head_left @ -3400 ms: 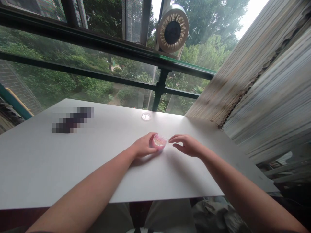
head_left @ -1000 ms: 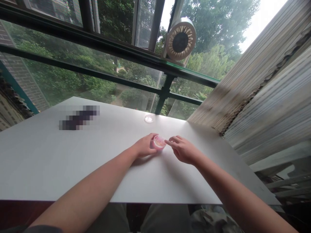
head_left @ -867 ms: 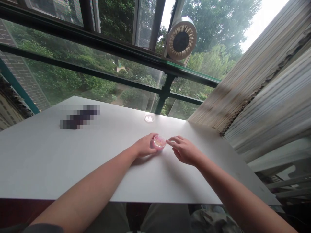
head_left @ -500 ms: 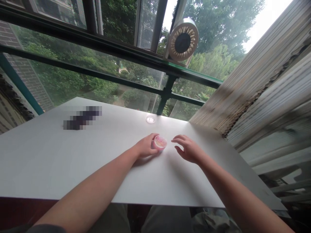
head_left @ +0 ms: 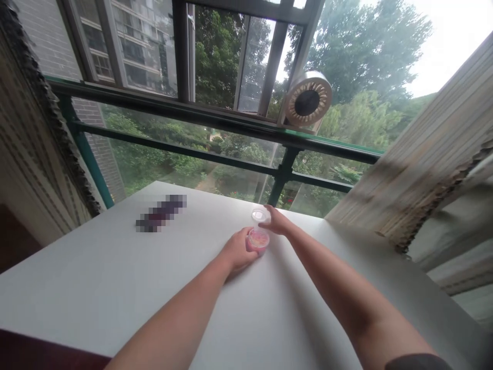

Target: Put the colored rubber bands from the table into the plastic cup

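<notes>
A small round clear tub [head_left: 258, 242] with pinkish contents stands on the white table, its top uncovered. My left hand [head_left: 239, 250] is wrapped round its left side, thumb at the front and fingers behind. Just beyond the tub is a clear round lid [head_left: 259, 214]. My right hand [head_left: 275, 221] has its thumb and fingers curved about the lid's right side, gripping its edge. Whether the lid is off the tabletop is hard to see.
A blurred dark object [head_left: 160, 213] lies on the left part of the white table [head_left: 177, 272]. Behind the table stand a window with a green rail [head_left: 239, 167] and a round fan-like device [head_left: 308, 102]. Curtains [head_left: 370, 190] hang at both sides.
My right hand has reached forward and left, from beside the tub to the lid, and closed on its edge. My left hand still holds the tub. The view has shifted.
</notes>
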### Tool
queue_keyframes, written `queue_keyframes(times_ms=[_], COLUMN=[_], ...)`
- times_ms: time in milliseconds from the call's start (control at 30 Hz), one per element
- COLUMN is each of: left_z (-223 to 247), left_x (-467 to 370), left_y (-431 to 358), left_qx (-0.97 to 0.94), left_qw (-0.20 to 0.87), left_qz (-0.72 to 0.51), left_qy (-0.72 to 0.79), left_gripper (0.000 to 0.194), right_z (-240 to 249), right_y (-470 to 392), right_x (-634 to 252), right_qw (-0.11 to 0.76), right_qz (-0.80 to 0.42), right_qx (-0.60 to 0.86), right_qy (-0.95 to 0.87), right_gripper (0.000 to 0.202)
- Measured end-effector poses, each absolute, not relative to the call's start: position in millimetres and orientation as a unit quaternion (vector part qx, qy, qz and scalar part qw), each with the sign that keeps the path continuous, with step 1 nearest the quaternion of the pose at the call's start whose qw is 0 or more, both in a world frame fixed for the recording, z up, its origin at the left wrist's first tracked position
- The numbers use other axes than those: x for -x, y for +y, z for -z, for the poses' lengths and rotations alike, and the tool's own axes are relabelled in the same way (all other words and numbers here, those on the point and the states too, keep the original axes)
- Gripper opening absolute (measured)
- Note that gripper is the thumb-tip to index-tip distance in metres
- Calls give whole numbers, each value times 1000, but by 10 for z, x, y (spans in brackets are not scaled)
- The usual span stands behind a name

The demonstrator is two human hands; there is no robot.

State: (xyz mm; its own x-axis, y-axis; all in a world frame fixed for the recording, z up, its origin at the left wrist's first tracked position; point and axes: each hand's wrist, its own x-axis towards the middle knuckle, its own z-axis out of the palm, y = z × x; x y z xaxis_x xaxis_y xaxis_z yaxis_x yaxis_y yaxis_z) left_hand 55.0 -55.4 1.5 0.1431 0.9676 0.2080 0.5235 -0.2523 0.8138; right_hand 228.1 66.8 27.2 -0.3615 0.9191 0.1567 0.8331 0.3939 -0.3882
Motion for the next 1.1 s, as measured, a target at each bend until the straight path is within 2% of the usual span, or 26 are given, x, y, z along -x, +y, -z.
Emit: queue_keyframes(times_ms=[167,400,433,533,667,733,967,1100], left_z=[-2,-6,-8,-23,-51,-52,-30,-48], left_x=[-541,-547,-548,-553,-570,-577,-565,-556], left_y=[-564,-583,-586,-593,-595,-595,-572,-568], left_qx=[-712,-719,-719,-722,-735,-733,-734,-737], left_qw=[290,271,271,268,261,261,275,278], left_qz=[-371,-350,-349,-341,-331,-335,-337,-339], left_qy=[521,536,537,539,531,531,522,514], left_gripper=[61,66,67,63,57,59,63,62], right_z=[-319,-401,-391,-307,-152,-100,-31,6], right_y=[898,817,741,443,77,-37,-215,-279], right_x=[-2006,-2041,-2074,-2182,-2307,-2351,-2403,-2383], right_qw=[132,169,189,366,517,541,544,553], right_qz=[-96,-184,-225,-471,-572,-579,-611,-581], right_qx=[545,547,537,443,360,354,331,318], right_qy=[-822,-799,-791,-670,-525,-497,-471,-505], right_gripper=[72,49,43,34,31,33,37,39])
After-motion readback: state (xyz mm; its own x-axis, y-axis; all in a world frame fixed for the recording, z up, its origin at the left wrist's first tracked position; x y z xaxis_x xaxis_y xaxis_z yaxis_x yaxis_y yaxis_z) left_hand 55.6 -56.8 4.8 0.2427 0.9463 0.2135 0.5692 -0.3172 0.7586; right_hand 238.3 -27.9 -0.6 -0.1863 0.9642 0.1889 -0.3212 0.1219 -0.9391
